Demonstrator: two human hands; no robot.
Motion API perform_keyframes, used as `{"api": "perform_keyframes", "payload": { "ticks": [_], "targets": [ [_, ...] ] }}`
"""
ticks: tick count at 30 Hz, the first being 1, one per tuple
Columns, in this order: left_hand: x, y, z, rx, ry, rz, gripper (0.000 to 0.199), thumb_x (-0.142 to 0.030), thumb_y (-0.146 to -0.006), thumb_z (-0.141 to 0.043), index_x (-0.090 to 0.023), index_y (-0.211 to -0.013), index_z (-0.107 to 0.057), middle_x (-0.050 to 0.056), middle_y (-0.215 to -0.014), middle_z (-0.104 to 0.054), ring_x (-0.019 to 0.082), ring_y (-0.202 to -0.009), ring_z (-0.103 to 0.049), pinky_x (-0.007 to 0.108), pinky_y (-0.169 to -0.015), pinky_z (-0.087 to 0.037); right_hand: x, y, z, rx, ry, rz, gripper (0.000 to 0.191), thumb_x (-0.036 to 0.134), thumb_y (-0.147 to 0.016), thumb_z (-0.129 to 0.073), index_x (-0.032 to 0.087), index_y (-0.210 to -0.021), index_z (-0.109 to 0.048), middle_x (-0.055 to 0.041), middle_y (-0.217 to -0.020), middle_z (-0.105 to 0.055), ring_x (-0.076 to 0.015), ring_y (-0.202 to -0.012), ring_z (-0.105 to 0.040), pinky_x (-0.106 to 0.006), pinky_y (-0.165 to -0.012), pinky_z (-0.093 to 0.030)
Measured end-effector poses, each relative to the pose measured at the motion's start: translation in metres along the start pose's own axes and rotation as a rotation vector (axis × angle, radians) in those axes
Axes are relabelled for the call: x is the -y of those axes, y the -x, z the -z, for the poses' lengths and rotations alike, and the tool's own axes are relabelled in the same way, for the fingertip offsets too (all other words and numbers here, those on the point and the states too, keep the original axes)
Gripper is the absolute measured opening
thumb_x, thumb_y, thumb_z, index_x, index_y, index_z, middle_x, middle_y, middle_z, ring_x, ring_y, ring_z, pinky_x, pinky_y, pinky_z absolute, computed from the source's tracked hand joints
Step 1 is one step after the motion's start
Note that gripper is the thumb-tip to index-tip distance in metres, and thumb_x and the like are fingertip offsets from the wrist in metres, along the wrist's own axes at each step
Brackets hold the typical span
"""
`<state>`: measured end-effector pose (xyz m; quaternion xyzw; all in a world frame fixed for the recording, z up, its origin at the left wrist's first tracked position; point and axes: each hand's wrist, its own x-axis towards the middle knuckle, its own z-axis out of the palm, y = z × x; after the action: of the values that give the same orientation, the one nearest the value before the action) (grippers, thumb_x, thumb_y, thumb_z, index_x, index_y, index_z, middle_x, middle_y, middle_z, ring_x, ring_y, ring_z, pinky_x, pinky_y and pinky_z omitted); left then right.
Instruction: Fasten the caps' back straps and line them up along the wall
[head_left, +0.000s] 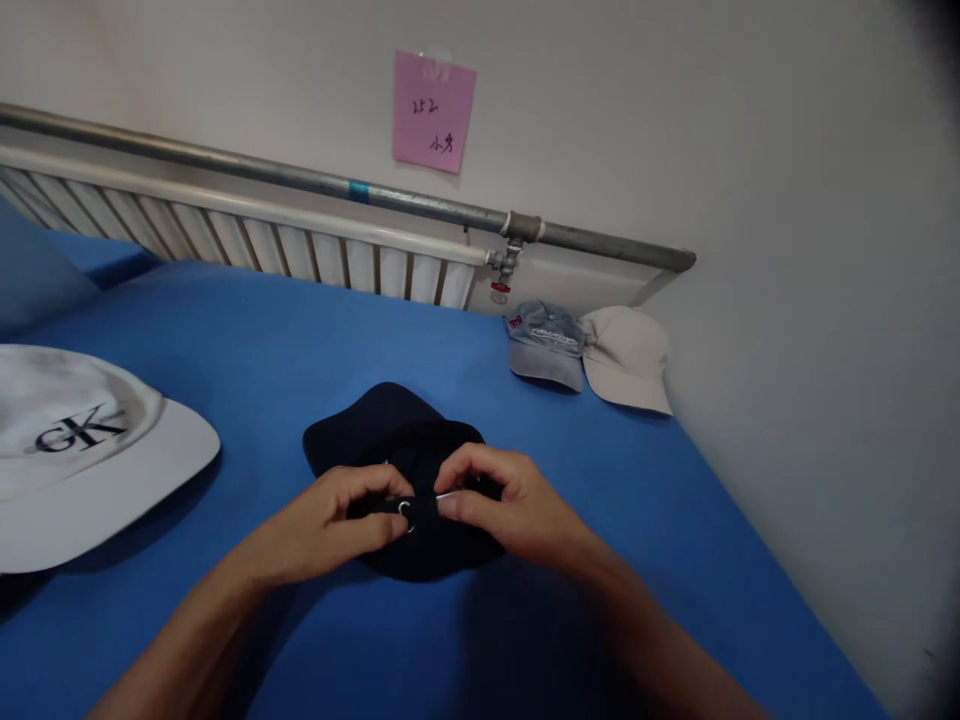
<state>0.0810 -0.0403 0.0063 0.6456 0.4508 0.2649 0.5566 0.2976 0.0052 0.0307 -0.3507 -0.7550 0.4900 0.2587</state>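
A dark navy or black baseball cap (431, 545) lies on the blue tabletop in front of me, its brim pointing away to the upper left. My left hand (341, 515) pinches the cap's back strap between thumb and fingers, beside a white curved mark on it. From the other side, my right hand (510, 495) grips the strap near a small pale or metallic piece. The fingertips of both hands sit close together with a short gap between them. The inside of the cap is mostly in shadow.
A white cap (97, 440) with black letters is close on the left. A grey cap (546, 345) and a cream cap (628, 358) sit at the table's far right corner by the wall. Behind runs a radiator (300, 240) under a metal pipe (247, 165); a pink note (433, 112) hangs above.
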Motion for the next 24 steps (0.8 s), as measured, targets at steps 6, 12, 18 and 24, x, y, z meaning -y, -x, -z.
{"api": "perform_keyframes", "payload": {
  "ticks": [6,12,18,24],
  "targets": [
    [0.001,-0.001,-0.005,-0.033,-0.038,-0.033,0.015,-0.027,-0.085,-0.055,-0.017,-0.074,-0.055,-0.005,-0.062,-0.043,0.008,-0.057,-0.036,0.021,-0.052,-0.031,-0.002,0.0,-0.006,0.018,0.068,0.059,0.008,0.013,-0.074,-0.064,0.021,-0.075,-0.065,0.003,-0.071,-0.062,-0.0133,-0.074,-0.055,-0.029,-0.075,-0.044],
    [0.001,0.0,-0.002,0.026,-0.036,-0.017,0.019,-0.031,-0.089,-0.052,-0.017,-0.077,-0.055,-0.005,-0.064,-0.043,0.009,-0.058,-0.036,0.021,-0.053,-0.029,-0.004,0.002,-0.01,-0.029,0.129,0.136,0.005,0.017,-0.076,-0.063,0.022,-0.077,-0.064,0.0015,-0.076,-0.064,-0.0149,-0.08,-0.058,-0.029,-0.075,-0.046],
    [0.006,-0.002,-0.001,0.062,-0.035,-0.042,0.026,-0.041,-0.089,-0.054,-0.017,-0.082,-0.061,-0.003,-0.068,-0.047,0.01,-0.061,-0.04,0.021,-0.053,-0.033,-0.008,-0.002,0.001,-0.349,0.224,0.301,0.005,0.025,-0.082,-0.061,0.024,-0.086,-0.065,-0.0016,-0.086,-0.07,-0.0193,-0.088,-0.062,-0.042,-0.091,-0.043],
    [0.009,0.001,0.003,0.107,-0.031,-0.053,0.026,-0.042,-0.088,-0.056,-0.018,-0.09,-0.066,-0.002,-0.072,-0.053,0.011,-0.065,-0.045,0.021,-0.058,-0.037,-0.051,0.005,0.033,-0.669,0.049,0.064,0.017,0.035,-0.084,-0.056,0.022,-0.092,-0.063,-0.0058,-0.096,-0.068,-0.0209,-0.094,-0.062,-0.039,-0.088,-0.046]
  ]
}}
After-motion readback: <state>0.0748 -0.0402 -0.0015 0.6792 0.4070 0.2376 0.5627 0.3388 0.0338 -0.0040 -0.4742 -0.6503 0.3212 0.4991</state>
